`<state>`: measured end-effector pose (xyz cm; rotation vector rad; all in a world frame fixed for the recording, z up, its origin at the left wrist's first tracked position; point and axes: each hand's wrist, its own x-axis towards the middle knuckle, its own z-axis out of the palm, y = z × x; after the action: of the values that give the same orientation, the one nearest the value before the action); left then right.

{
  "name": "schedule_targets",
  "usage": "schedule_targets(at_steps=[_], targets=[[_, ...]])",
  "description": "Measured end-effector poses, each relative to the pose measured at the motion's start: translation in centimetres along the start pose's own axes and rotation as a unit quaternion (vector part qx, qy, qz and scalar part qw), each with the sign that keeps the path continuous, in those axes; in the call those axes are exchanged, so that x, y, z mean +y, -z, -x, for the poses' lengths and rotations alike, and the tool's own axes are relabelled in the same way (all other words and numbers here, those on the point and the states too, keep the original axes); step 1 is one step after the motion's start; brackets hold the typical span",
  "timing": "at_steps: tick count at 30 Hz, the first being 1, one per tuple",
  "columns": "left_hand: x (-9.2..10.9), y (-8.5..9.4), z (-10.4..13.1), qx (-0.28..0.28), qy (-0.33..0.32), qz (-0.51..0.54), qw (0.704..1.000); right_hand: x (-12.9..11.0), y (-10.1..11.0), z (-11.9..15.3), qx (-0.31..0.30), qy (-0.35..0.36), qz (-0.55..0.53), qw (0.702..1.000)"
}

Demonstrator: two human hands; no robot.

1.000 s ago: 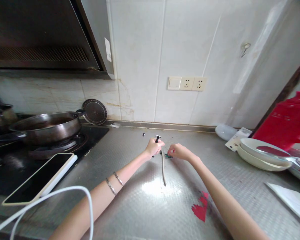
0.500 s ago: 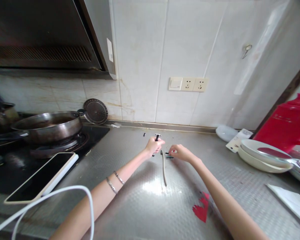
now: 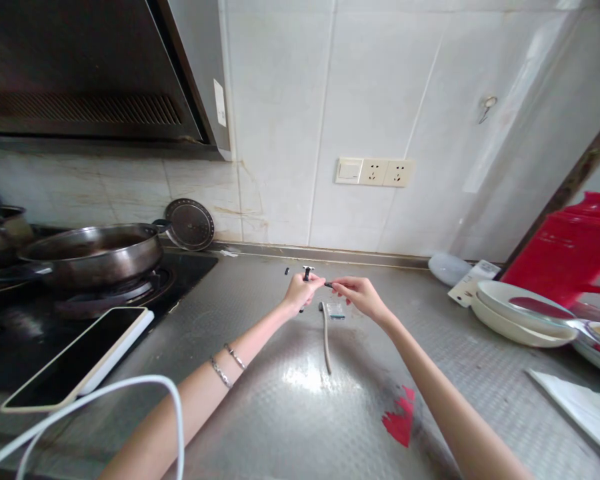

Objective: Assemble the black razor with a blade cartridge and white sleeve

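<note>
My left hand (image 3: 303, 292) is closed around a slim black rod with a silver T-shaped head (image 3: 307, 269); the rod's lower end shows below the fist. In the fingertips of my right hand (image 3: 359, 294) is a small dark piece (image 3: 329, 285), its near end touching or almost touching the left fingers. Both hands are close together above the counter. Below them lies a small clear case (image 3: 336, 311) with greenish-dark contents too small to make out. Beside it is a pale thin tube (image 3: 327, 340) with a dark end. Another small black piece (image 3: 287, 271) lies farther back.
On the left are a black stove (image 3: 30, 347), a steel pan (image 3: 100, 250) and a phone (image 3: 75, 363) with a white cable (image 3: 130, 381). Stacked bowls (image 3: 515, 327), a red container (image 3: 565, 247) and white paper (image 3: 575, 400) occupy the right. A red patch (image 3: 401, 420) is on the counter.
My right hand has lifted from the clear case with a small dark piece and come up beside my left hand. The case is now uncovered. My left hand has shifted slightly left.
</note>
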<state>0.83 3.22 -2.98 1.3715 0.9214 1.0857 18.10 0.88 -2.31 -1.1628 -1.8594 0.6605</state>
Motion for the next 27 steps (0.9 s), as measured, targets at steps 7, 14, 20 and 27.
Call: schedule_targets(at_steps=[7, 14, 20, 27], targets=[[0.1, 0.0, 0.0, 0.018, -0.006, -0.028, 0.999, -0.6, -0.2, 0.1, 0.022, 0.002, -0.022, 1.000], [0.0, 0.4, -0.4, 0.030, -0.017, -0.038, 0.999, 0.2, 0.0, 0.0, 0.051, -0.016, -0.076, 0.996], [-0.2, 0.6, -0.6, 0.001, -0.027, -0.005, 1.000, 0.4, 0.0, 0.0, 0.065, -0.021, -0.084, 0.994], [-0.3, 1.8, -1.2, -0.097, -0.055, 0.085, 0.990, 0.5, 0.4, -0.1, 0.148, -0.046, -0.072, 0.985]])
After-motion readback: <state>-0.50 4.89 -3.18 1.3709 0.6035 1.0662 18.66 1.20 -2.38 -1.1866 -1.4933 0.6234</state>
